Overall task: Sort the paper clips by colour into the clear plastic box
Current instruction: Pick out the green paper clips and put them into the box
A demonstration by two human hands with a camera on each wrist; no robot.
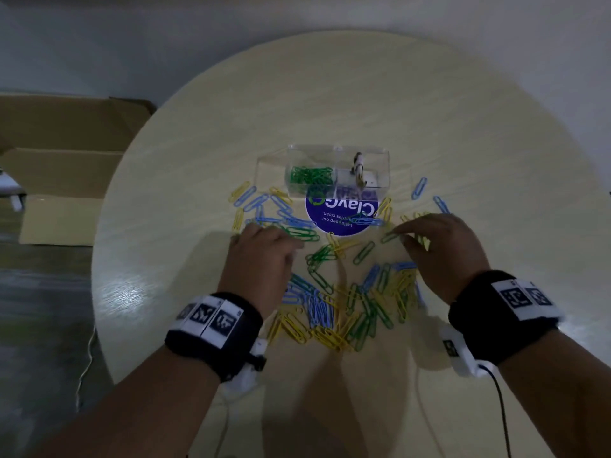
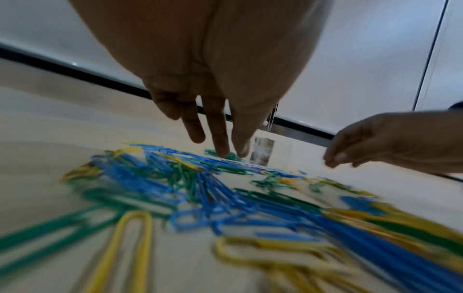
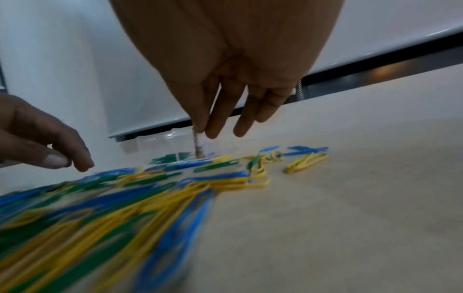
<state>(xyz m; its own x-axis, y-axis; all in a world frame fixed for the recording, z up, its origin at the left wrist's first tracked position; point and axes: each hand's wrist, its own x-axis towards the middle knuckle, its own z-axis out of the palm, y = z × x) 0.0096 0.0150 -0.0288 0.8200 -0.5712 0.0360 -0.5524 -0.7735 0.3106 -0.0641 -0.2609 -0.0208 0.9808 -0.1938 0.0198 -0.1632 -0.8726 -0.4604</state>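
A clear plastic box (image 1: 380, 160) stands on the round table (image 1: 463, 133), with green clips (image 1: 310, 176) in its left compartment. Loose blue, yellow and green paper clips (image 1: 344, 302) lie spread in front of it, the thickest heap between my wrists. My left hand (image 1: 264, 246) hovers over the clips left of centre; its fingers (image 2: 223, 150) hang straight down and hold nothing. My right hand (image 1: 406, 234) reaches down beside a single green clip (image 1: 389, 238), with nothing seen between its relaxed fingers (image 3: 218, 130).
A small pale object (image 1: 358, 168) stands in the box's right compartment. A round purple sticker (image 1: 340, 216) lies on the table under the box's front edge. An open cardboard carton (image 1: 66, 166) sits on the floor to the left. Cables trail from both wristbands.
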